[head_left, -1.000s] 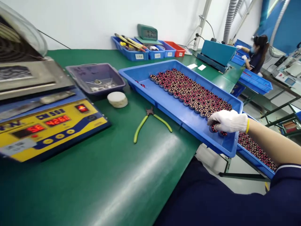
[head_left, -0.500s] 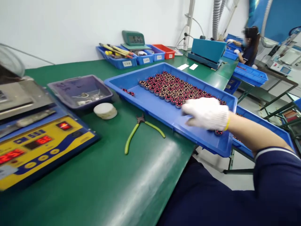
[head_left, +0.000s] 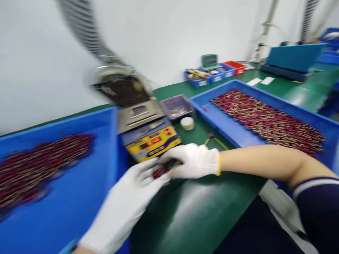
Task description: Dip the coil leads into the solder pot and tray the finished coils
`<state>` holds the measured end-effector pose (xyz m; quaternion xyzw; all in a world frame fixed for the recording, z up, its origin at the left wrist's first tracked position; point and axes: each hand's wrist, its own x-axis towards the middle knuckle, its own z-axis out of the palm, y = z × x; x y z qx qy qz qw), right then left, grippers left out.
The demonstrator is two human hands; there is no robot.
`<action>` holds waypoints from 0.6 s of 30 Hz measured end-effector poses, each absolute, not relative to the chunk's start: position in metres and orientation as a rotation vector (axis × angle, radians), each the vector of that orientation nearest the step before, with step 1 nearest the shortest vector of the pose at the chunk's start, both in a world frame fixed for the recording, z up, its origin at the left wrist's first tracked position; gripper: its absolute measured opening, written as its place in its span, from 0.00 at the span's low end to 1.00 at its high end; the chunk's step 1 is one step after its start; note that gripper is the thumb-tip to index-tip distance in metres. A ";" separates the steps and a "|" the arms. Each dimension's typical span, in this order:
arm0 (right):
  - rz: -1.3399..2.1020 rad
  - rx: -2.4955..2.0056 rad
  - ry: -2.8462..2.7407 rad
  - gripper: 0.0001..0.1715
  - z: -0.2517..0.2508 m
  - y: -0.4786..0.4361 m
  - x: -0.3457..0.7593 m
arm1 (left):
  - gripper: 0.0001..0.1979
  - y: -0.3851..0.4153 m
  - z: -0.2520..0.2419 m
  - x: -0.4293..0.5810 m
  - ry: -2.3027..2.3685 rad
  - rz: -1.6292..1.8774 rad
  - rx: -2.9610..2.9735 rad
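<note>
Near centre, right hand [head_left: 192, 160] has left the three-o'clock tray [head_left: 227, 123], meeting left hand [head_left: 135, 190], newly in view. Both narrowed round blurred red-wound pieces [head_left: 159, 173].

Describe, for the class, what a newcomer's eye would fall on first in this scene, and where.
Probably the white-gloved left hand and right hand, meeting mid-picture at a small red-and-black part. Next, perhaps, the big blue trays, one at left and one at right, bearing many red-and-gold parts. Just beyond the hands, a yellow panel shows glowing red digits.
</note>
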<state>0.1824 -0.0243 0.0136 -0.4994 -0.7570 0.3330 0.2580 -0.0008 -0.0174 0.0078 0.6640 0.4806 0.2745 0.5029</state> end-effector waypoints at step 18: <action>1.269 -1.280 -1.689 0.25 -0.009 -0.022 0.173 | 0.31 -0.014 0.003 -0.005 1.129 0.737 1.337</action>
